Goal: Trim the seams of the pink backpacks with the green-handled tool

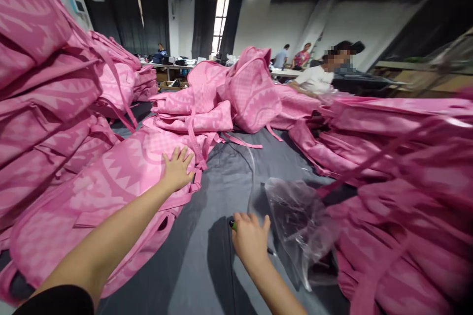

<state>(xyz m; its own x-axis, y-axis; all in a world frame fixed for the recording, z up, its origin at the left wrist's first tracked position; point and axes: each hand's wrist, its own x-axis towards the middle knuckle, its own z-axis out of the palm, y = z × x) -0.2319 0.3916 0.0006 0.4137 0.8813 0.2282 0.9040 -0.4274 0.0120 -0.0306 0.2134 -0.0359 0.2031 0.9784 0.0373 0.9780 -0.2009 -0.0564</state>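
Note:
My left hand [177, 170] lies flat with fingers spread on a pink patterned backpack [111, 192] that rests on the grey table [218, 256]. My right hand [250, 239] is closed around a small tool with a green end [232, 225], a thin dark tip poking out by the wrist side. Just right of that hand lies a crumpled clear plastic bag [299, 221].
Stacks of pink backpacks rise at the left [44, 88], the middle back [236, 88] and the right [406, 182]. Loose pink straps [240, 141] trail over the table. A person in a white shirt [318, 78] sits behind; other people work at far tables [291, 56].

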